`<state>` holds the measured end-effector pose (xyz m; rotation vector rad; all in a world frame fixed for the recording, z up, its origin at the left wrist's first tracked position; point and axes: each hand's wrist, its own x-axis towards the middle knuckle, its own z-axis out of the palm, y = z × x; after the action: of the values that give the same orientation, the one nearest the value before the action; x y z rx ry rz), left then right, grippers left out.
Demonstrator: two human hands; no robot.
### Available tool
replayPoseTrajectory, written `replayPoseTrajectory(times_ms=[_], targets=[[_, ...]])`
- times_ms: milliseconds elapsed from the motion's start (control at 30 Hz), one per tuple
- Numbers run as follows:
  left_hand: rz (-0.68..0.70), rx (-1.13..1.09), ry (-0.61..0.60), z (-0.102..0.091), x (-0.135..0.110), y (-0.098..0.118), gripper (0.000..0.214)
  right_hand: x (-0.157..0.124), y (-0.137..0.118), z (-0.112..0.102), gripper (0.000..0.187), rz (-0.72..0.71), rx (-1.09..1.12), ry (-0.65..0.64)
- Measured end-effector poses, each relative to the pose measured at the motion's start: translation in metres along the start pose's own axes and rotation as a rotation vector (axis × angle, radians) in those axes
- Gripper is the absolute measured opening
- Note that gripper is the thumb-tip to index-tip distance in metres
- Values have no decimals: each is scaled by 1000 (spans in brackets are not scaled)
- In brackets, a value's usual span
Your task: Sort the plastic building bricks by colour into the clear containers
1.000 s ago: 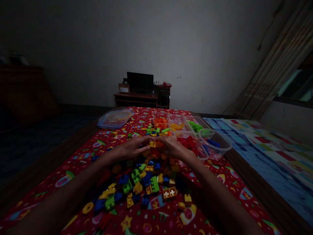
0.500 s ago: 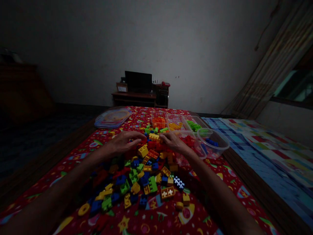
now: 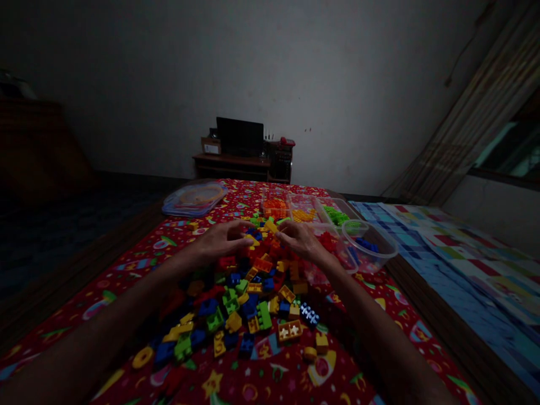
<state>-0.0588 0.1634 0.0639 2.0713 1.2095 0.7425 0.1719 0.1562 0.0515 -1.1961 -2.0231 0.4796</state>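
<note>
Over the far side of a pile of loose toy bricks [image 3: 230, 304], both of my hands are closed. Yellow shows at the fingertips of my left hand [image 3: 223, 241], where a yellow brick [image 3: 253, 242] is pinched and partly hidden. Opposite it, my right hand [image 3: 298, 237] grips another yellow brick [image 3: 270, 226] by one end, tilted up. A small gap separates the two bricks. Red, blue, green and yellow bricks lie scattered below, between my forearms.
Clear containers behind and right hold orange bricks [image 3: 275, 209], yellow bricks [image 3: 304, 215], green bricks [image 3: 336, 216] and red bricks [image 3: 327, 242]. A round tub [image 3: 386, 250] contains blue ones. Stacked lids [image 3: 194, 199] lie at the table's far left on the red patterned cloth [image 3: 244, 191].
My left hand has picked the yellow brick off the pile and closed on it. My right hand has raised and tilted the long yellow brick it was touching.
</note>
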Motion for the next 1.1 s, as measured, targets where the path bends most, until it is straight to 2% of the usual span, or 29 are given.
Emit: replayPoseTrajectory(times_ms=[100, 200, 300, 500, 667, 867, 1000, 1100], targets=[[-36, -170, -50, 5, 5, -9, 67, -1, 2, 5, 19, -19, 42, 23], [-84, -235, -26, 10, 8, -12, 67, -3, -2, 9, 31, -71, 98, -38], [-140, -280, 3, 13, 7, -6, 67, -6, -13, 12, 38, -149, 83, -100], [-151, -312, 28, 15, 1, 5, 68, -11, -28, 14, 42, -212, 51, -75], [-179, -284, 39, 17, 0, 12, 76, -11, -29, 16, 34, -204, -28, -5], [-161, -295, 40, 18, 0, 10, 77, -14, -30, 16, 37, -243, -219, -35], [-143, -257, 53, 16, 1, 6, 72, -15, -36, 20, 38, -194, -412, -55], [-114, -242, 55, 15, 1, 6, 70, -15, -34, 24, 38, -188, -444, -48]])
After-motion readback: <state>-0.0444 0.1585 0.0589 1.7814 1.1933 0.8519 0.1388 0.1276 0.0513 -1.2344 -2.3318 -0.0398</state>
